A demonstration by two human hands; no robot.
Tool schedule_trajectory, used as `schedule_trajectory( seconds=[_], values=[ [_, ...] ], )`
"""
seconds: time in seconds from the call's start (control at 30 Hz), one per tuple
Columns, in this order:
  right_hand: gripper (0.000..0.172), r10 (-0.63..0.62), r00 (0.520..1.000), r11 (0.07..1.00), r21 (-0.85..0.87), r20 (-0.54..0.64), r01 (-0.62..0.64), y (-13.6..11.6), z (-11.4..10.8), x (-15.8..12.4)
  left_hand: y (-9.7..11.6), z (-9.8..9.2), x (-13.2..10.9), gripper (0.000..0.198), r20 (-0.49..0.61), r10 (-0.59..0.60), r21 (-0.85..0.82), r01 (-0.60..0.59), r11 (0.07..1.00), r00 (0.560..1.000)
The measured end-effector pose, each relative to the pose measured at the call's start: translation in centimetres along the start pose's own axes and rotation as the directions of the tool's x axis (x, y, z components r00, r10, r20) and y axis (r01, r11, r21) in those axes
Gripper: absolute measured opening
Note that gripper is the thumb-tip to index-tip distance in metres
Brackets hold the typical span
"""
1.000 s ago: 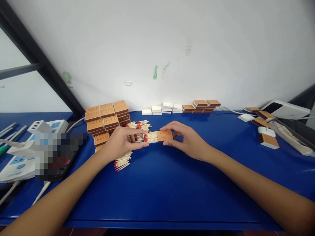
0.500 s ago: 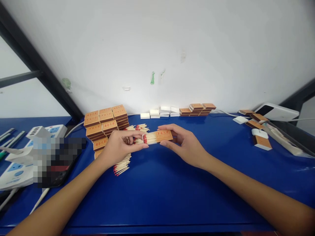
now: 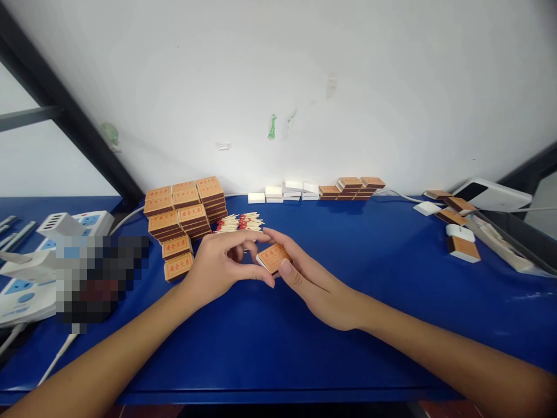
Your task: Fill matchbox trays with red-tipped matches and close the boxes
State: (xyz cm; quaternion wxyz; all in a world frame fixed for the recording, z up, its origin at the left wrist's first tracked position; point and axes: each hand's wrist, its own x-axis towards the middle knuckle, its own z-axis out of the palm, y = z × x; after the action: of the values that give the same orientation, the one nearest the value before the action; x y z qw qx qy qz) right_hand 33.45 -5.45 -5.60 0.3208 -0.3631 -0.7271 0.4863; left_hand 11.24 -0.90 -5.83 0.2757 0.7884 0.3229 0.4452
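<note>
A closed orange-brown matchbox [image 3: 273, 258] with red print is held above the blue table, tilted towards me. My right hand [image 3: 311, 276] grips it from the right, thumb on the printed top and fingers behind the far edge. My left hand [image 3: 226, 261] curves round its left end, index finger above and thumb below, the other fingers curled against the end. Just beyond the left hand lie two piles of red-tipped matches, a left pile [image 3: 228, 223] and a right pile [image 3: 251, 222], partly hidden by the fingers.
Stacked matchboxes [image 3: 185, 209] stand left. White trays [image 3: 285, 190] and more matchboxes [image 3: 351, 188] line the wall. At left are a power strip [image 3: 93, 223] and a pixelated dark object [image 3: 104, 278]. Loose boxes [image 3: 463, 248] and a white device [image 3: 496, 194] lie right.
The matchbox has gone from half open, with matches showing, to closed. It has turned and tilted as my hands came together. The matches near my left wrist no longer show.
</note>
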Motion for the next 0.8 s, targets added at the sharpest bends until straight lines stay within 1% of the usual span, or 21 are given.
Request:
schedule_trajectory(
  seconds=[0.07, 0.13, 0.2, 0.3, 0.37, 0.43, 0.47, 0.53, 0.6, 0.67, 0.73, 0.8],
  values=[
    [0.068, -0.011, 1.000, 0.998, -0.062, 0.016, 0.012, 0.1, -0.4, 0.2, 0.0, -0.2, 0.1, 0.057, 0.004, -0.001, 0.011, 0.001, 1.000, 1.000],
    [0.069, -0.044, 0.999, 0.985, -0.166, 0.004, 0.044, 0.2, -1.1, 0.4, -0.2, -0.5, 0.2, 0.056, 0.017, -0.019, 0.021, 0.019, 1.000, 1.000],
    [0.063, -0.069, 0.998, 0.961, -0.270, -0.005, 0.065, 0.3, -1.9, 0.8, -0.6, -0.7, 0.3, 0.051, 0.019, -0.040, 0.043, 0.039, 0.998, 0.999],
    [0.049, -0.036, 0.999, 0.932, -0.360, -0.002, 0.033, 0.5, -3.0, 1.2, -1.1, -1.1, 0.4, 0.038, 0.012, -0.017, 0.126, 0.015, 0.992, 1.000],
    [0.044, -0.055, 0.999, 0.908, -0.417, -0.005, 0.047, 0.5, -3.7, 1.6, -1.2, -1.2, 0.4, 0.035, -0.012, 0.036, 0.218, -0.033, 0.975, 0.999],
    [0.039, -0.156, 0.988, 0.866, -0.482, -0.011, 0.132, 0.4, -4.4, 2.2, -1.1, -1.3, 0.4, 0.039, -0.065, 0.127, 0.333, -0.098, 0.938, 0.990],
    [0.037, -0.216, 0.976, 0.840, -0.512, -0.014, 0.178, 0.3, -4.7, 2.6, -0.9, -1.3, 0.4, 0.039, -0.094, 0.188, 0.390, -0.137, 0.911, 0.978],
    [0.036, -0.313, 0.949, 0.795, -0.556, -0.038, 0.240, -0.1, -5.2, 3.8, -0.3, -1.3, 0.2, 0.035, -0.116, 0.335, 0.480, -0.242, 0.843, 0.935],
    [0.035, -0.371, 0.926, 0.765, -0.589, -0.073, 0.260, -0.6, -5.2, 5.5, 0.4, -1.1, -0.1, 0.028, -0.056, 0.457, 0.515, -0.366, 0.775, 0.888],
    [0.032, -0.418, 0.905, 0.737, -0.611, -0.077, 0.289, -1.2, -4.7, 7.5, 0.8, -0.6, -0.5, 0.027, 0.036, 0.523, 0.526, -0.461, 0.715, 0.851],
    [0.031, -0.462, 0.886, 0.705, -0.619, -0.031, 0.346, -1.8, -3.5, 9.7, 1.0, -0.1, -0.8, 0.027, 0.097, 0.526, 0.502, -0.498, 0.707, 0.845],
    [0.031, -0.488, 0.872, 0.669, -0.630, 0.029, 0.395, -2.4, -2.1, 11.9, 1.0, 0.2, -1.0, 0.028, 0.115, 0.506, 0.470, -0.496, 0.730, 0.855]
  ],
)
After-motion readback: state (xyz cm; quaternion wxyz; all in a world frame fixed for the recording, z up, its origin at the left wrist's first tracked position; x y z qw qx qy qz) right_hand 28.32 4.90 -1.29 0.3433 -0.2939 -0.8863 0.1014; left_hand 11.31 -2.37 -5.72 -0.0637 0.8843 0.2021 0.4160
